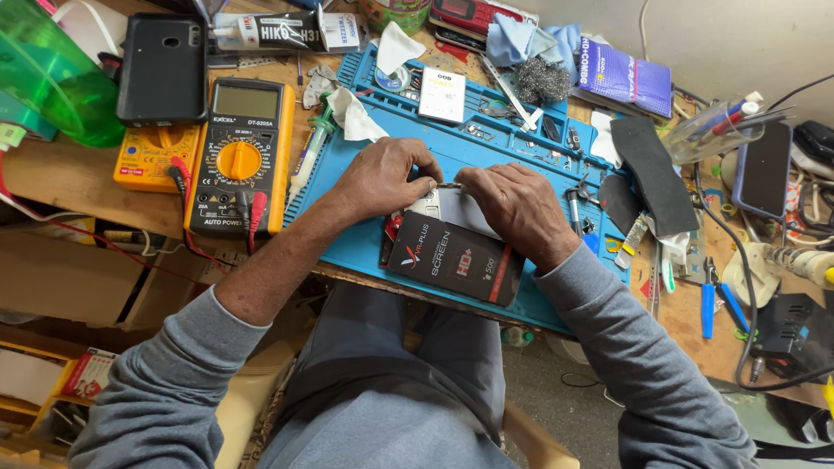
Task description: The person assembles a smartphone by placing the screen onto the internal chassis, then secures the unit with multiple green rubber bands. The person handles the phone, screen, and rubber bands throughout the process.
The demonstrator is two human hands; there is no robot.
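— Two hands meet over one phone [447, 208], a silvery slab lying on the blue work mat [365, 239], close to the mat's near edge and about midway along it.

— Where is it against the fingers?

— It lies under and between them. The left hand [382, 178] comes in from the mat's left side, the right hand [517, 208] from the right, and their fingertips come together at the phone's far edge. Both hands are curled, fingers bunched together, pinching at a thin dark strip [447, 185] along that edge. Whether they grip the strip or only press on it, I cannot tell. Only the middle of the phone's pale face shows between the two hands.

— And the phone's near end?

— It rests on, or just over, a black flat box [456, 258] with red trim, which lies tilted at the mat's near edge.

— What lies farther out?

— Toward the mat's far edge, a small white card [441, 94] and a crumpled white cloth [356, 115]; a syringe [311, 148] lies along the mat's left edge. Off the mat to the left, on the worktop, a yellow multimeter [239, 156] with red and black leads, and beyond it a black phone case [163, 69]. Past the mat's right edge, a dark grey strip [653, 174], blue-handled pliers [708, 300] and a dark phone [764, 169] near the worktop's right side.
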